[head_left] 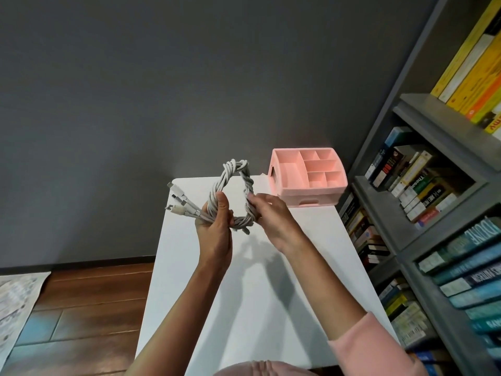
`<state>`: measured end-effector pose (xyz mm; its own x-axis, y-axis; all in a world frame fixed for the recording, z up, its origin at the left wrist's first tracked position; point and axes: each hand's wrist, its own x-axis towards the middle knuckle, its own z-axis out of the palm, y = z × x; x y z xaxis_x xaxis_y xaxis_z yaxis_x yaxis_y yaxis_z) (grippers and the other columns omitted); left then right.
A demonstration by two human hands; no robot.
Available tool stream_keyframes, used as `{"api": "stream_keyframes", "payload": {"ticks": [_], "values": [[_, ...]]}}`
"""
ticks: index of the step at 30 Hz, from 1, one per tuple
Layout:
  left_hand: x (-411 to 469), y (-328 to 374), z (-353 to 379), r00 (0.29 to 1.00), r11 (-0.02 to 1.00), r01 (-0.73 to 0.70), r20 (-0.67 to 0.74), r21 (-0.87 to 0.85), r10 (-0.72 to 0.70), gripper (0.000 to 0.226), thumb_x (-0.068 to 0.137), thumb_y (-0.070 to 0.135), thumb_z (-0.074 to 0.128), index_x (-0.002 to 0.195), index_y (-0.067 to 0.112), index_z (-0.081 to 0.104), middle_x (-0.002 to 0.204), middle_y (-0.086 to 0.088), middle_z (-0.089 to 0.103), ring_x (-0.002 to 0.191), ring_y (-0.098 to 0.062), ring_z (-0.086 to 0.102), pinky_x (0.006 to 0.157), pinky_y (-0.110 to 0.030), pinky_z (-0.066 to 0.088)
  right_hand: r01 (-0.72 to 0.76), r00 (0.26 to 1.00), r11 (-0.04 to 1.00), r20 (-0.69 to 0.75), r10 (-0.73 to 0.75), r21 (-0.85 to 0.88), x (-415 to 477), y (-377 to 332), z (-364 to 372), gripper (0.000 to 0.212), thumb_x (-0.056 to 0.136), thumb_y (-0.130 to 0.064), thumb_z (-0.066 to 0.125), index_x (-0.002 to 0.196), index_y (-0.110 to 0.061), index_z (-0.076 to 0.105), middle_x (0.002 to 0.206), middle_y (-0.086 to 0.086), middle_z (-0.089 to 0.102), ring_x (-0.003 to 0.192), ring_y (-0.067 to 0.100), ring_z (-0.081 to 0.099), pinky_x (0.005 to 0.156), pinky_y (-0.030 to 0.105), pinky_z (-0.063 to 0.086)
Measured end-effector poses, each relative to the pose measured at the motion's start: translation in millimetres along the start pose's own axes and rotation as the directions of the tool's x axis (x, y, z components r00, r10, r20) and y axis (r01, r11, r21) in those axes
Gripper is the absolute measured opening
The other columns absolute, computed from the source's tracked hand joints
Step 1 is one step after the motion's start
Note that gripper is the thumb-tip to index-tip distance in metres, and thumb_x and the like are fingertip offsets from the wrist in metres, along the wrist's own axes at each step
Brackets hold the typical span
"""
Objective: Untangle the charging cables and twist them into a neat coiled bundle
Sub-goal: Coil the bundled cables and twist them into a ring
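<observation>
Left hand (215, 221): closed in a fist around the lower left of the cable bundle (233, 194), thumb laid up along the strands.
Right hand (271, 215): fingertips pinching the right side of the loop, palm turned away.
Cable bundle: white cords twisted like rope into one upright ring, held in the air above the table (244, 294), touching nothing else.
Plug ends (179, 199): several fan out to the left past the fist; one short end hangs at the bottom of the ring.
Step in hand (judgement): closing the coil and tidying loose ends.
How to do it well: keep the fist firm so the twist cannot unwind; feed the dangling end through the ring with the pinching fingers; line up the plugs.
Risk: easing either grip may let the ring spring open.
Organiser (309, 176): pink, with compartments, at the table's far right corner.
Bookshelf (433, 213): to the right.
</observation>
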<state>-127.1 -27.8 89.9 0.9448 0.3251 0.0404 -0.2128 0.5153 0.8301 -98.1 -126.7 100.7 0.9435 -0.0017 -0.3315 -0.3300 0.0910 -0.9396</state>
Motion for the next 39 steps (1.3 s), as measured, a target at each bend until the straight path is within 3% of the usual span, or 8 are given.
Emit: {"api": "stream_keyframes", "payload": {"ticks": [5, 11, 16, 22, 28, 33, 36, 39], "values": [[-7, 3, 14, 1.000, 1.000, -0.005, 0.028, 0.002, 0.005, 0.039, 0.088, 0.039, 0.059, 0.053, 0.028, 0.046, 0.049, 0.009, 0.032, 0.049, -0.007, 0.030, 0.052, -0.019, 0.033, -0.134, 0.990, 0.954, -0.001, 0.140, 0.269, 2, -19, 10, 0.018, 0.088, -0.015, 0.059, 0.073, -0.020, 0.052, 0.050, -0.008, 0.041, 0.047, 0.006, 0.037, 0.051, 0.021, 0.032], [-3, 13, 25, 0.958, 0.948, 0.188, -0.163, -0.258, -0.235, 0.044, 0.091, 0.049, 0.050, 0.062, 0.021, 0.031, 0.047, 0.006, 0.019, 0.044, -0.009, 0.025, 0.069, -0.023, 0.050, 0.105, 0.973, 0.867, -0.232, 0.012, 0.487, 5, -18, 16, 0.025, 0.078, 0.001, 0.064, 0.065, -0.017, 0.052, 0.040, -0.011, 0.027, 0.037, 0.005, 0.024, 0.043, 0.018, 0.025], [6, 14, 21, 0.922, 0.889, 0.309, -0.123, -0.337, -0.367, 0.049, 0.092, 0.053, 0.045, 0.059, 0.022, 0.026, 0.042, 0.008, 0.018, 0.038, -0.007, 0.026, 0.051, -0.018, 0.039, 0.069, 0.984, 0.859, -0.176, 0.025, 0.507, 8, -19, 11, 0.033, 0.077, 0.008, 0.056, 0.056, -0.015, 0.044, 0.036, -0.009, 0.022, 0.033, 0.007, 0.017, 0.042, 0.020, 0.020], [13, 12, 14, 0.953, 0.934, 0.263, -0.088, -0.242, -0.291, 0.043, 0.093, 0.053, 0.043, 0.065, 0.022, 0.035, 0.043, 0.010, 0.020, 0.037, -0.006, 0.021, 0.049, -0.017, 0.031, 0.129, 0.991, 0.934, -0.014, -0.132, 0.334, 8, -7, 1, 0.019, 0.076, -0.006, 0.068, 0.075, -0.018, 0.053, 0.057, -0.006, 0.046, 0.048, 0.009, 0.040, 0.050, 0.020, 0.035], [15, 10, 8, 0.966, 0.957, 0.174, -0.147, -0.232, -0.212, 0.037, 0.093, 0.047, 0.047, 0.067, 0.023, 0.035, 0.050, 0.009, 0.022, 0.041, -0.006, 0.020, 0.053, -0.017, 0.031, 0.244, 0.949, 0.925, -0.267, -0.166, 0.292, 15, -20, -13, 0.043, 0.084, -0.051, 0.052, 0.107, -0.016, 0.060, 0.096, -0.001, 0.067, 0.083, 0.013, 0.062, 0.074, 0.027, 0.044], [11, 6, 14, 0.967, 0.957, 0.189, -0.128, -0.221, -0.220, 0.040, 0.093, 0.047, 0.047, 0.065, 0.023, 0.033, 0.048, 0.009, 0.021, 0.040, -0.006, 0.021, 0.053, -0.017, 0.032, 0.123, 0.979, 0.985, -0.175, -0.101, 0.119, 15, -26, 3, 0.049, 0.103, -0.043, 0.026, 0.087, -0.012, 0.061, 0.072, 0.002, 0.064, 0.058, 0.013, 0.061, 0.057, 0.026, 0.044], [8, 4, 17, 0.955, 0.941, 0.236, -0.123, -0.241, -0.271, 0.043, 0.092, 0.051, 0.046, 0.063, 0.022, 0.032, 0.046, 0.009, 0.019, 0.038, -0.007, 0.019, 0.054, -0.018, 0.035, 0.075, 0.979, 0.995, -0.195, -0.061, 0.065, 13, -29, 13, 0.055, 0.101, -0.050, 0.027, 0.068, -0.012, 0.049, 0.048, -0.003, 0.041, 0.030, 0.006, 0.033, 0.038, 0.018, 0.027], [12, 6, 13, 0.923, 0.884, 0.314, -0.109, -0.346, -0.370, 0.048, 0.093, 0.054, 0.045, 0.060, 0.022, 0.028, 0.041, 0.009, 0.017, 0.034, -0.007, 0.018, 0.048, -0.016, 0.035, 0.062, 0.986, 0.991, -0.160, -0.042, 0.118, 13, -30, 10, 0.057, 0.097, -0.058, 0.030, 0.059, -0.016, 0.036, 0.040, -0.008, 0.025, 0.031, 0.006, 0.017, 0.036, 0.014, 0.012]]}}
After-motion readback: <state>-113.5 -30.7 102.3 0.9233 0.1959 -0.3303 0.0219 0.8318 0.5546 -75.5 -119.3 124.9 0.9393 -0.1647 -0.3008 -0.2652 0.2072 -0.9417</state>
